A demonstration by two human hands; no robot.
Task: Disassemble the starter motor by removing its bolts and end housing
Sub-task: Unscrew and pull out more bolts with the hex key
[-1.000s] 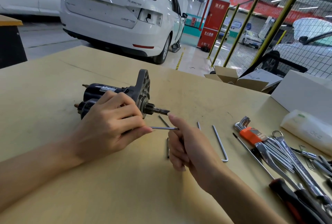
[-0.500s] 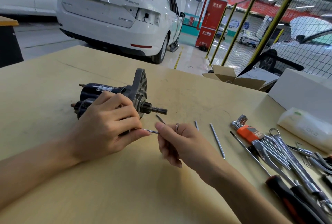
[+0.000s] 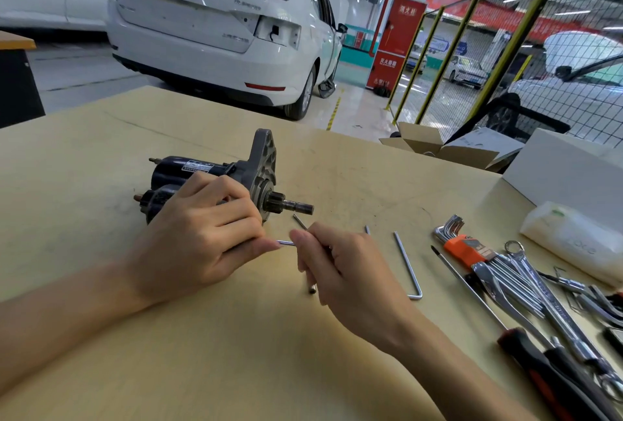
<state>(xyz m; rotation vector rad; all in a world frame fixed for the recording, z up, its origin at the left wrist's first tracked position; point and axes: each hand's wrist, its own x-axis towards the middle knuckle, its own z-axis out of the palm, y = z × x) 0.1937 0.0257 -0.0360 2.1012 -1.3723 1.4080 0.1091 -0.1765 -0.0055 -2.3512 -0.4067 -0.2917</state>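
While the starter motor (image 3: pixel 215 181) lies on its side left of centre on the tabletop (image 3: pixel 101 285), the left hand (image 3: pixel 199 238) rests over its near side with the fingers curled around the body. Its grey end housing (image 3: pixel 261 164) faces right, and the pinion shaft (image 3: pixel 296 206) sticks out from it toward the middle of the frame. Just below that shaft, the right hand (image 3: pixel 344 269) has its fingers curled and pinches a thin metal rod (image 3: pixel 286 243), which spans the small gap between the two hands; the rod's left end disappears under the left hand's fingertips, so where it ends cannot be told. A short dark tip (image 3: pixel 312 290) shows beneath the right hand, and whether it belongs to the same rod cannot be told.

Right of the right hand, an L-shaped hex key (image 3: pixel 408 265) lies loose on the tabletop. Further right sit an orange-holdered hex key set (image 3: pixel 463 248), several wrenches (image 3: pixel 526 272) and a screwdriver with a black and red handle (image 3: pixel 546 373) at the lower right. A white box (image 3: pixel 566 174) and a white wrapped packet (image 3: pixel 573 238) stand at the right edge, with an open cardboard box (image 3: pixel 438 147) behind the tabletop. A white car (image 3: pixel 219 26) fills the upper left of the frame, and a yellow-framed mesh fence (image 3: pixel 505 39) runs across the upper right.
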